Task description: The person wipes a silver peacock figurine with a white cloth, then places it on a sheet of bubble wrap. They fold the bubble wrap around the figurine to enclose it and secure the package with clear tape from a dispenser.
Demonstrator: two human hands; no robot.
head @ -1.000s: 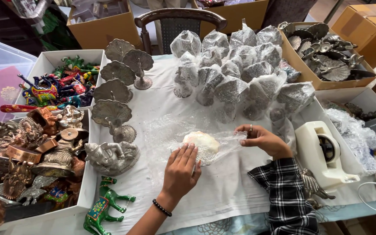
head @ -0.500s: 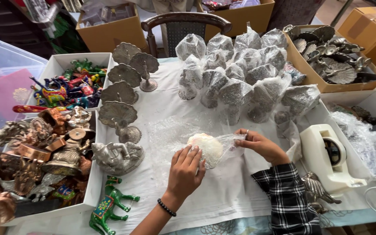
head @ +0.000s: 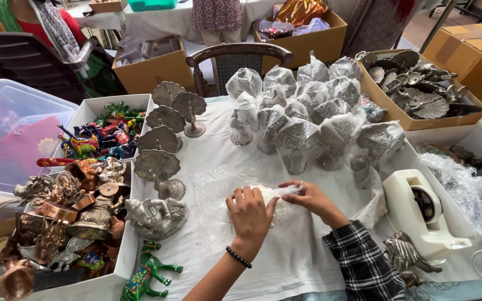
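The left hand (head: 250, 214) lies cupped over a pale rounded object (head: 269, 195) that is half covered with clear bubble wrap (head: 213, 184), the fingers bent and pressing on it. The right hand (head: 311, 198) is just beside, its fingertips pinching a fold of the wrap on top of the same object. The object rests on the white cloth of the surface (head: 285, 251), directly under both hands. It looks light and perhaps fragile, and the wrap is soft and a little slippery, so I think it is safer to hold it around the body with the whole palm and not by the loose film. Beyond the hands stands a group of wrapped silver figures (head: 302, 117). To the left of the left hand are bare silver peacock figures (head: 160, 142), a silver statue (head: 156, 214) and a green painted horse (head: 149, 276). To the right of the right hand is a white tape dispenser (head: 422, 209), and further away a cardboard box (head: 403, 114) with more metal pieces.
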